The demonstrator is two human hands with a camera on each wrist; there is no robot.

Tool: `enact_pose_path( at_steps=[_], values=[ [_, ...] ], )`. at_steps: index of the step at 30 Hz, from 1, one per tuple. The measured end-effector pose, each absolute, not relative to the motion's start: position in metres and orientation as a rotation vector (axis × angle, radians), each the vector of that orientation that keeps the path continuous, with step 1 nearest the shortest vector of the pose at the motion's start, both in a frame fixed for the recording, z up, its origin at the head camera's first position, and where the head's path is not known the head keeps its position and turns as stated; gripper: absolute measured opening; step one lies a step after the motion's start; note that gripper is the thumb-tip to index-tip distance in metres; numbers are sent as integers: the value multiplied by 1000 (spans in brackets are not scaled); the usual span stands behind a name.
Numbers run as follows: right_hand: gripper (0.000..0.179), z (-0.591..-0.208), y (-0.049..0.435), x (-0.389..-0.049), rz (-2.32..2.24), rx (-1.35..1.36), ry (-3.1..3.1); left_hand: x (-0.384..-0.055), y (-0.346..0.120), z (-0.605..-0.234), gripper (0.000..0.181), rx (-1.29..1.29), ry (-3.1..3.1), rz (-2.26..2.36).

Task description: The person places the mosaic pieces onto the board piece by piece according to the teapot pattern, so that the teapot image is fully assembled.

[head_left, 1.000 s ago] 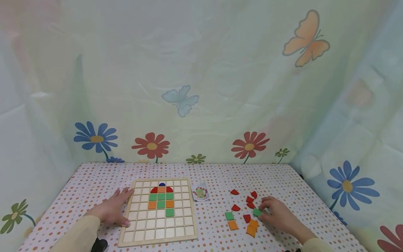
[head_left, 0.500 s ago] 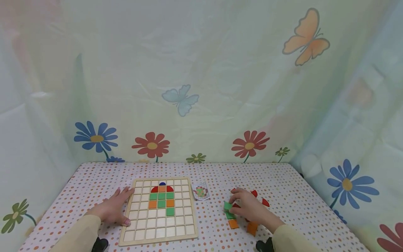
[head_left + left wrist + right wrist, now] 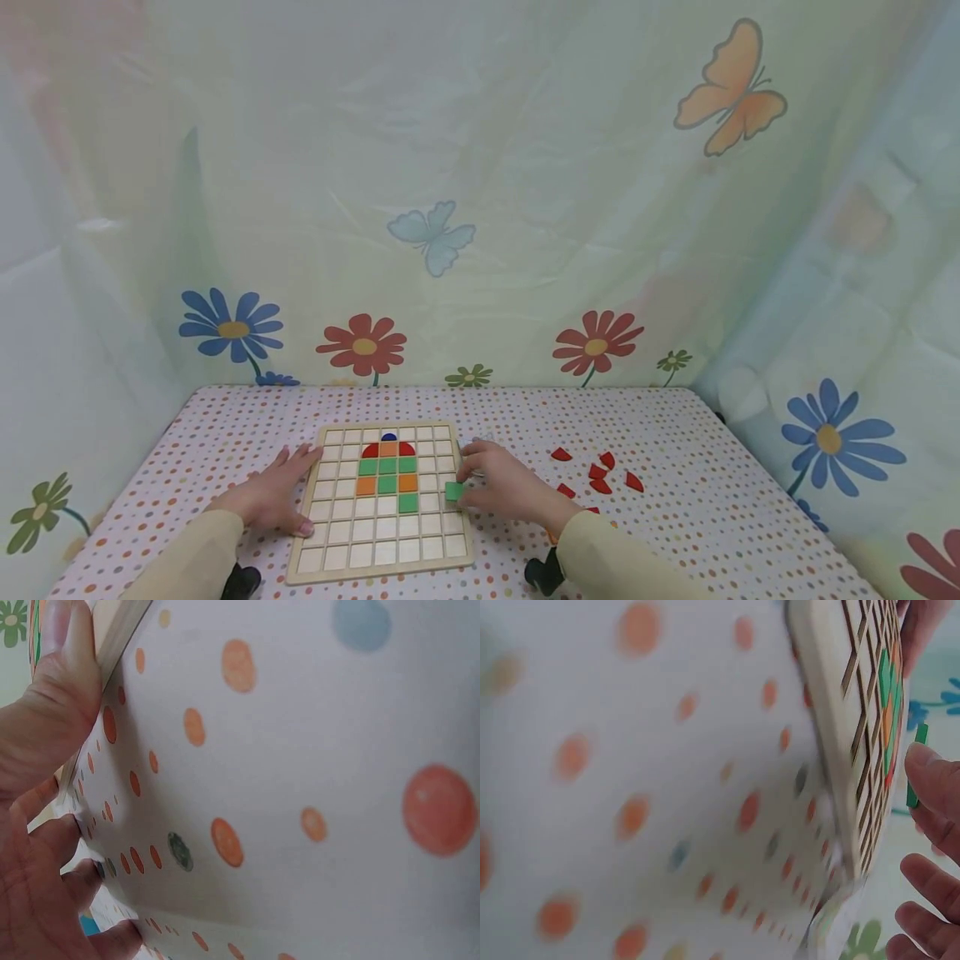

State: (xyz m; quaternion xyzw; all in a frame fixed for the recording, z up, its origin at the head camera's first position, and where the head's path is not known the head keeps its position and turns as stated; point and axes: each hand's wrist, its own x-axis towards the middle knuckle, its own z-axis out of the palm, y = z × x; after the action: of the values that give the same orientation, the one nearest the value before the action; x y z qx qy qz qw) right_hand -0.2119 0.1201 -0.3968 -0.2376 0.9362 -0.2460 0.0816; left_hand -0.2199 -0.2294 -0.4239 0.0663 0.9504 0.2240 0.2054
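A printed curtain (image 3: 525, 150) closes off the back of a dotted table (image 3: 517, 408). On the table's left half lies a wooden grid board (image 3: 362, 531), a coloured pattern set in its upper cells, with bare cells around it. The left hand (image 3: 270, 497) is spread along the board's left edge, thumb on the rim, which seems to steady it. The right hand (image 3: 506, 483) reaches to the board's right side, thumb and finger pinching a green tile (image 3: 453, 492); the right wrist view shows the tile clear of the cells. Whether it is one tile or two stacked cannot be told. The step in hand looks to be bringing it to the pattern; the next move probably calls for carrying it left, levelling it over a bare cell, perhaps beside the lone lower green square (image 3: 408, 502), and letting go once it sits within the ridges. An orange tile (image 3: 552, 536) shows only in part, and red quarter-round pieces (image 3: 634, 481) lie loose to the right. A blue half-round piece (image 3: 388, 437) tops the pattern.
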Motion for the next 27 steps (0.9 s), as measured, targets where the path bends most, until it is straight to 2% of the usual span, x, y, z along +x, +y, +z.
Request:
enact_pose_path(
  at_steps=[12,19,27],
  values=[
    [9,-402,63,-218,-551,-861,2830,-213,-225,-416,110,205,2679,612],
    [12,-405,34,-218,-367,-1045,2881,-212,-225,-414,111,195,2679,608],
    [15,-404,13,-215,-258,-1068,2894,-215,-227,-418,113,209,2671,622]
  ],
)
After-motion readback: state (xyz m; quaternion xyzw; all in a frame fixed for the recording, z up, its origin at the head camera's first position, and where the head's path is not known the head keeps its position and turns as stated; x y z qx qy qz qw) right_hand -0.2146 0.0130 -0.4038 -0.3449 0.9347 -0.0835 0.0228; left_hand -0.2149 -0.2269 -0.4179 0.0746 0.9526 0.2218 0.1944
